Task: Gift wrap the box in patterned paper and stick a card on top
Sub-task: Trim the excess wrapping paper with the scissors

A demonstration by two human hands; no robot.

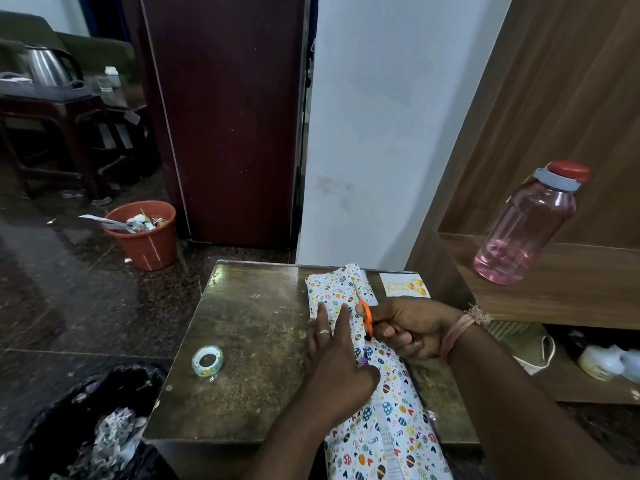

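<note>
White patterned paper (391, 403) with coloured eggs lies along the right side of a small worn table (249, 341) and overhangs its near edge. It is folded over the box (334, 284) at the far end. My left hand (334, 355) presses flat on the paper with straight fingers. My right hand (408, 329) grips orange-handled scissors (366, 318) over the paper; the blades are hidden. A white birthday card (404, 285) lies at the far right corner. A tape roll (207, 360) sits left of my left hand.
A pink water bottle (530, 226) stands on a wooden shelf (554, 282) to the right. On the floor to the left are an orange bin (145, 233) and a black bag of scraps (86, 420). A white wall and dark door rise behind the table.
</note>
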